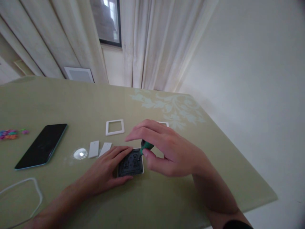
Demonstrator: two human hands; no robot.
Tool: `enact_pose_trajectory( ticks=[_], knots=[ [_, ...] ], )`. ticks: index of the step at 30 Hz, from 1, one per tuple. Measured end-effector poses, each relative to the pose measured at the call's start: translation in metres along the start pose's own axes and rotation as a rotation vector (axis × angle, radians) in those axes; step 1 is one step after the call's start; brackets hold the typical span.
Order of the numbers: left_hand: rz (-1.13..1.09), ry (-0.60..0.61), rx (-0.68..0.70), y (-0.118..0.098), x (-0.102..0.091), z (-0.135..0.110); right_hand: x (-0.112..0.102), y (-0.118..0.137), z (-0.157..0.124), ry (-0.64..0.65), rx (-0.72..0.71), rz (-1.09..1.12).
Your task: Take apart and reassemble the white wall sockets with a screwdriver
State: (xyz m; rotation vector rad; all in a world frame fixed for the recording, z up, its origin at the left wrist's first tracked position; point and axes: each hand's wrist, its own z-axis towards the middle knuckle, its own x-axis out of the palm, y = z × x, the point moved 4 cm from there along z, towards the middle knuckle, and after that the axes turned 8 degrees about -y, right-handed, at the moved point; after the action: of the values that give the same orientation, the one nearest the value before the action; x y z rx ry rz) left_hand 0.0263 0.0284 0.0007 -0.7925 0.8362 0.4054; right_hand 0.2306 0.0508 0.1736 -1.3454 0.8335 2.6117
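- The right hand (169, 151) pinches a green-handled screwdriver (147, 145) between thumb and fingers, the other fingers arched over it.
- Below that hand's fingertips, the screwdriver's tip points down at the right-hand part of a dark square plate (128, 163) with a pale edge; whether it sits in a screw I can't tell from here.
- The left hand (103, 168) has thumb and fingers parted, gripping the plate between them: fingers along its far side, thumb at its near side. The plate lies flat on the table (83, 101).
- Just beyond the left hand's fingers I see two small white panels (93, 149), one partly covered by that hand.
- Farther out, past the left fingertips, lies a white frame (115, 132); a second frame (164, 122) shows mostly hidden behind the right hand.
- Well left of the left hand are a phone (41, 146) and some colourful bits (9, 134), with a white cable (37, 187) beside the forearm.
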Motion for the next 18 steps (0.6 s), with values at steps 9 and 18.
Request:
enact_pose_trajectory(
  ticks=[9, 18],
  knots=[
    [-0.022, -0.003, -0.050, 0.000, 0.002, 0.000, -0.002, -0.002, 0.002, -0.232, 0.065, -0.098],
    [-0.007, 0.004, -0.083, -0.007, -0.001, 0.003, 0.039, -0.005, 0.022, -0.151, -0.024, -0.082]
  ],
)
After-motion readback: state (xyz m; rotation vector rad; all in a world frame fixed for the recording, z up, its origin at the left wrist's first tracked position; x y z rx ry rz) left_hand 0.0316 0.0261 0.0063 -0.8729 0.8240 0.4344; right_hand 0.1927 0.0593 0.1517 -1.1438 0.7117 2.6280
